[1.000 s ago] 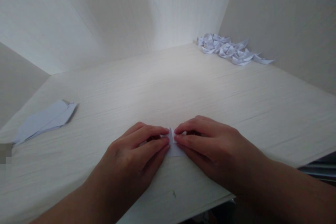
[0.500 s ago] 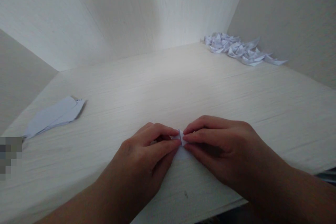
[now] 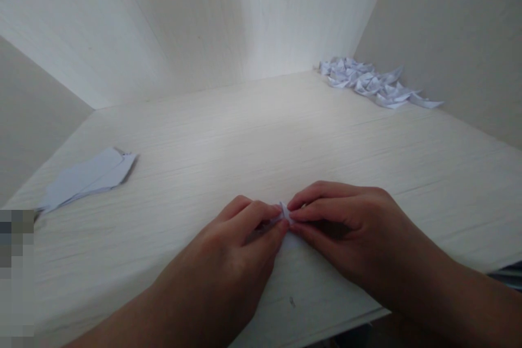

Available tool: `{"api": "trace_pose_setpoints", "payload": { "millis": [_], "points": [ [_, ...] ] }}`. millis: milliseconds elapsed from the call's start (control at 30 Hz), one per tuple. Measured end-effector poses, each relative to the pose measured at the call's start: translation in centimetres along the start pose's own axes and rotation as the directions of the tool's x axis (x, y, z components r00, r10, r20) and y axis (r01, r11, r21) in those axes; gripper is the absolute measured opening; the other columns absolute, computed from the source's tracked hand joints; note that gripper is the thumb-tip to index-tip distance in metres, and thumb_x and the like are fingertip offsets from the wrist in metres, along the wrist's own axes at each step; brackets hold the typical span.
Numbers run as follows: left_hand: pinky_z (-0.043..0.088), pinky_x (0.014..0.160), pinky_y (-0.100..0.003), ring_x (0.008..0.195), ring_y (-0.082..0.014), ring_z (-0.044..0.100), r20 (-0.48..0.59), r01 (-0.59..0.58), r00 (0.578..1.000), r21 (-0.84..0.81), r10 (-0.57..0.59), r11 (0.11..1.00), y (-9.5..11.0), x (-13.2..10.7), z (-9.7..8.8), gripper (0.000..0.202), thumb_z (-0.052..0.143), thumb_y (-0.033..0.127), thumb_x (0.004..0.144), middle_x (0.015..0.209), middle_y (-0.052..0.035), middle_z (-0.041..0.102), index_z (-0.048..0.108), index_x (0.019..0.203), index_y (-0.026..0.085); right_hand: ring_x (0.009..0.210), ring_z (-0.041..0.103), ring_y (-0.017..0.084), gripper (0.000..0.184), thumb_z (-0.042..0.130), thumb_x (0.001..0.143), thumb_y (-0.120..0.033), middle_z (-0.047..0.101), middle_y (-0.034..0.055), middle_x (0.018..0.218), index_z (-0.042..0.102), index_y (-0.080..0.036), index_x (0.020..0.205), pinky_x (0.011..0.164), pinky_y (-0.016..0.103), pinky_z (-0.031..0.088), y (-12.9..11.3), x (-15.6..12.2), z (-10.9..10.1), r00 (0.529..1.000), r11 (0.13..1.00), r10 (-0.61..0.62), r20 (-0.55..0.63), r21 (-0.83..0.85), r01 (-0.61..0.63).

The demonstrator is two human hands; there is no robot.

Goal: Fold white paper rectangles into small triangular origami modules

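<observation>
Low in the middle of the head view, a small piece of folded white paper (image 3: pixel 287 214) is pinched between my two hands. My left hand (image 3: pixel 232 250) grips its left side with thumb and fingers closed. From the right, my right hand (image 3: pixel 346 223) pinches the same paper, its fingertips almost meeting those of the left. Most of the paper is hidden behind the fingers; a pale flap shows just below them, close to the table surface.
A stack of white paper sheets (image 3: pixel 87 179) lies on the left of the pale wood-grain table (image 3: pixel 228 136). At the back right, a pile of folded white paper pieces (image 3: pixel 367 81) rests against the side panel (image 3: pixel 457 38). The table's front edge runs along the lower right.
My left hand has shifted slightly right and its fingers have moved along the fold. The paper now looks more tilted and more covered. My right hand has barely moved.
</observation>
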State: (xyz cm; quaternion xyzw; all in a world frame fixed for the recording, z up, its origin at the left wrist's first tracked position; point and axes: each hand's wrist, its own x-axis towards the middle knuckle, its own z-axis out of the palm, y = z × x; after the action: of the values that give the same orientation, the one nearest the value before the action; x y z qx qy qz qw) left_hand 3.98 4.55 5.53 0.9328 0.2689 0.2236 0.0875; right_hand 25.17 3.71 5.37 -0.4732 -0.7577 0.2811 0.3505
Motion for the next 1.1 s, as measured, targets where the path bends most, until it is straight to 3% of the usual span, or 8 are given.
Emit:
{"api": "trace_pose_setpoints", "payload": {
  "millis": [267, 400, 567, 767, 867, 1100],
  "points": [
    [0.066, 0.086, -0.038, 0.098, -0.0258, 0.065, 0.108, -0.097, 0.991, 0.130, 0.083, 0.987, 0.6, 0.1, -0.1, 0.031, 0.046, 0.003, 0.096, 0.101, -0.0124, 0.072, 0.074, 0.089, 0.012, 0.080, 0.076, 0.014, 0.022, 0.071, 0.087, -0.006, 0.081, 0.0008, 0.093, 0.083, -0.024, 0.088, 0.076, 0.023, 0.063, -0.1, 0.1, 0.0, 1.000, 1.000, -0.026, 0.006, -0.005, 0.026],
    [0.066, 0.086, -0.040, 0.096, -0.0269, 0.064, 0.148, -0.130, 0.984, 0.195, 0.102, 0.972, 0.7, -0.3, 0.3, 0.031, 0.044, 0.006, 0.099, 0.110, -0.0133, 0.073, 0.076, 0.101, 0.008, 0.081, 0.076, 0.014, 0.023, 0.071, 0.086, -0.004, 0.082, 0.0007, 0.094, 0.084, -0.023, 0.090, 0.078, 0.023, 0.063, 0.2, 0.1, 0.0, 1.000, 1.000, -0.026, 0.004, -0.002, 0.026],
    [0.064, 0.093, -0.036, 0.106, -0.0251, 0.063, 0.143, -0.036, 0.990, 0.121, 0.019, 0.992, 0.7, -1.0, 0.4, 0.033, 0.043, 0.015, 0.104, 0.123, -0.0105, 0.071, 0.074, 0.114, 0.010, 0.081, 0.076, 0.013, 0.020, 0.073, 0.087, -0.006, 0.081, 0.0003, 0.093, 0.084, -0.022, 0.089, 0.079, 0.023, 0.062, 0.5, 0.0, 0.1, 0.999, 0.999, -0.034, 0.004, -0.005, 0.034],
    [0.064, 0.091, -0.034, 0.100, -0.0243, 0.064, 0.136, -0.050, 0.990, 0.138, 0.031, 0.989, 1.0, -1.1, 0.0, 0.035, 0.040, 0.016, 0.105, 0.116, -0.0107, 0.073, 0.074, 0.110, 0.010, 0.083, 0.075, 0.013, 0.020, 0.074, 0.086, -0.006, 0.082, -0.0005, 0.094, 0.085, -0.023, 0.090, 0.080, 0.022, 0.061, 0.6, -0.1, 0.1, 0.999, 0.999, -0.039, 0.008, 0.012, 0.039],
    [0.064, 0.091, -0.035, 0.100, -0.0254, 0.063, 0.143, -0.082, 0.988, 0.186, 0.056, 0.979, 1.0, -1.0, -0.1, 0.034, 0.041, 0.013, 0.102, 0.119, -0.0132, 0.072, 0.074, 0.109, 0.008, 0.082, 0.075, 0.012, 0.020, 0.074, 0.086, -0.006, 0.082, -0.0014, 0.093, 0.084, -0.024, 0.089, 0.080, 0.021, 0.061, 0.5, 0.0, 0.1, 0.999, 0.999, -0.036, 0.016, 0.015, 0.036],
    [0.060, 0.098, -0.029, 0.104, -0.0227, 0.061, 0.153, -0.077, 0.987, 0.170, 0.051, 0.982, 0.6, -1.4, -0.2, 0.049, 0.044, -0.003, 0.087, 0.126, -0.0142, 0.069, 0.064, 0.132, 0.001, 0.086, 0.075, 0.010, 0.019, 0.071, 0.089, -0.007, 0.081, -0.0005, 0.098, 0.084, -0.021, 0.095, 0.084, 0.018, 0.059, 0.6, -0.2, -0.3, 0.996, 0.997, -0.080, 0.035, -0.003, 0.080]
  ]
}}
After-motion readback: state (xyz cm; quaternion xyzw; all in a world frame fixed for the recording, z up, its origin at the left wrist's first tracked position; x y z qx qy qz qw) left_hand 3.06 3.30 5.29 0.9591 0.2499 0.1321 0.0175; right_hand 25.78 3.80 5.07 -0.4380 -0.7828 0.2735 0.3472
